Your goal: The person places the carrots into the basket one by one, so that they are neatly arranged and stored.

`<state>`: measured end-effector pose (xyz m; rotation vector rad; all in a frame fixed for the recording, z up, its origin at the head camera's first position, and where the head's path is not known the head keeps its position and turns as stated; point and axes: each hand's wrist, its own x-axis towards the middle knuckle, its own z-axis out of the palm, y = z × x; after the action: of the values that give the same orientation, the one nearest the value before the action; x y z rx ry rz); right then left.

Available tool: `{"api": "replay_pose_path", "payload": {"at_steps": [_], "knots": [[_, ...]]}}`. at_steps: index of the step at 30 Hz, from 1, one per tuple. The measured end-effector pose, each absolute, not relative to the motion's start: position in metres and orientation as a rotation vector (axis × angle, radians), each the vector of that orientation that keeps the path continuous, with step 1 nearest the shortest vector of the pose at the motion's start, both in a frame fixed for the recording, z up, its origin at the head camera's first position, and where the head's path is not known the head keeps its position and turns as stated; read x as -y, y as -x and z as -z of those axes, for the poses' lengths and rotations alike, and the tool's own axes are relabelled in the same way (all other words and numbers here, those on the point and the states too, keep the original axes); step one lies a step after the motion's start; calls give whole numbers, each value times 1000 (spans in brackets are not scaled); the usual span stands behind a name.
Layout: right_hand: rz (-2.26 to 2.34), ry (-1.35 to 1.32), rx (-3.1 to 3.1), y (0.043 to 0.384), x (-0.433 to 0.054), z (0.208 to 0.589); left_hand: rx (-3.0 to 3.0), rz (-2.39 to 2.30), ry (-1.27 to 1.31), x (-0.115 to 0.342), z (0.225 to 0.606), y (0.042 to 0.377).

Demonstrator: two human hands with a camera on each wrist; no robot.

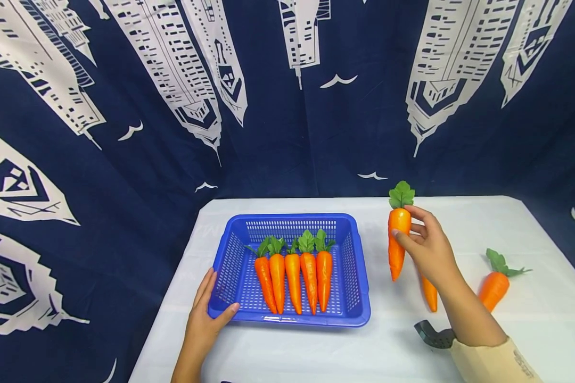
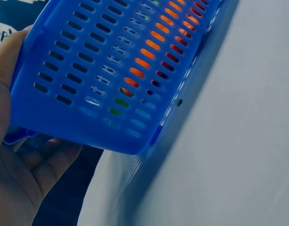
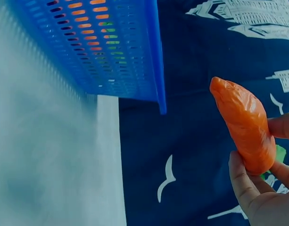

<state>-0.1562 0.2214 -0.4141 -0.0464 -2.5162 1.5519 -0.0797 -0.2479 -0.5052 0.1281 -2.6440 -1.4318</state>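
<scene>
My right hand [image 1: 428,247] holds an orange toy carrot [image 1: 396,239] with a green leafy top, above the table and right of a blue plastic basket [image 1: 364,276]. Thumb and fingers pinch its thick upper part, and the tip points down; in the right wrist view the carrot [image 3: 245,125] is seen tip first. At the basket's near left corner, my left hand [image 1: 205,306] grips the rim, thumb on the front edge and fingers along the left side. Several carrots [image 1: 293,282] lie side by side in the basket, leaves toward the back.
Behind the right hand another carrot [image 1: 429,293] lies on the white table [image 1: 393,351], partly hidden. One more carrot [image 1: 494,290] lies farther right, partly covered by the forearm. A dark device [image 1: 433,336] sits at the right wrist. A navy skyline cloth [image 1: 287,143] hangs behind.
</scene>
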Motion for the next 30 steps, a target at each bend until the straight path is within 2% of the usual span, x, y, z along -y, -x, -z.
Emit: {"api": "replay_pose_path", "payload": {"at_steps": [22, 30], "knots": [[-1508, -286, 2507, 177, -173, 392, 2660, 1425, -156, 247, 504, 79], [-1672, -377, 2485, 190, -152, 389, 2671, 1424, -158, 247, 503, 79]]}}
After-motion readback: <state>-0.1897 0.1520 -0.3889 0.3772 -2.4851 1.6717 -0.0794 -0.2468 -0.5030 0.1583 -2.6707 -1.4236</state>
